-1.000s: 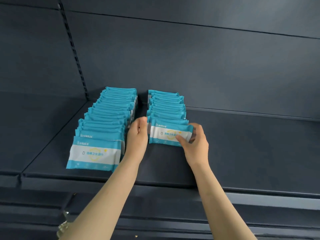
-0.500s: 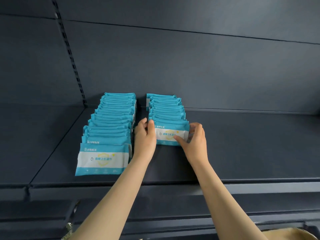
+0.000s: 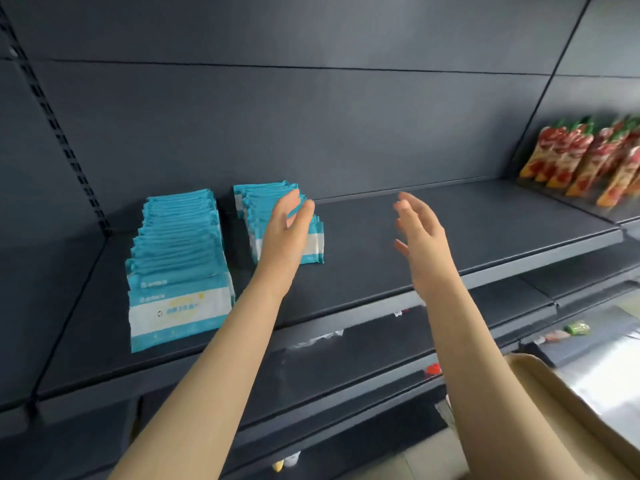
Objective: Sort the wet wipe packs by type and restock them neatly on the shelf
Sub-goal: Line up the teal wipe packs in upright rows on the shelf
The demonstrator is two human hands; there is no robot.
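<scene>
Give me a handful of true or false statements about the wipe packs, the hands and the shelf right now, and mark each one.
1. Two rows of wet wipe packs stand on the shelf. True: a left row and a right row.
2. The right hand holds a pack. False: it is open and empty, above bare shelf.
3. The left hand is at the right row. True.
4. The left row is shorter than the right row. False: it reaches nearer the shelf's front edge.
5. Red pouches stand far right. True.
</scene>
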